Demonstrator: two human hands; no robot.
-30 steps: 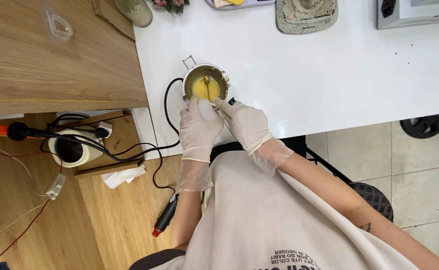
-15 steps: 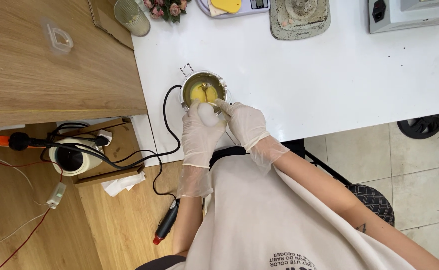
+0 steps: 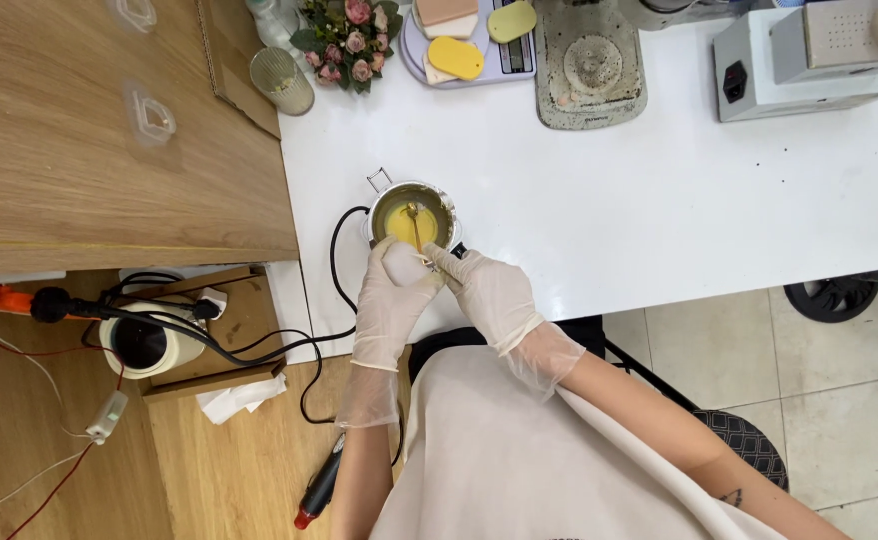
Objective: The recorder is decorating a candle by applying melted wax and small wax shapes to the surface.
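Both gloved hands are sitting lower on the table now; left hand [image 3: 391,300] is cupping the small melting pot [image 3: 412,214]; right hand [image 3: 489,293] is pinching the stirring stick [image 3: 416,228]. Likely hot, slippery liquid; gripping the rim seems safest.

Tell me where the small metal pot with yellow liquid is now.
In the head view, the small metal pot stands near the left edge of the white table, just beyond the left hand and right hand.

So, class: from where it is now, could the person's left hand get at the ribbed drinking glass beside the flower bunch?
Probably yes. The left hand is at the small metal pot, and bare white tabletop lies between it and the ribbed drinking glass; only the pot's black cord runs nearby.
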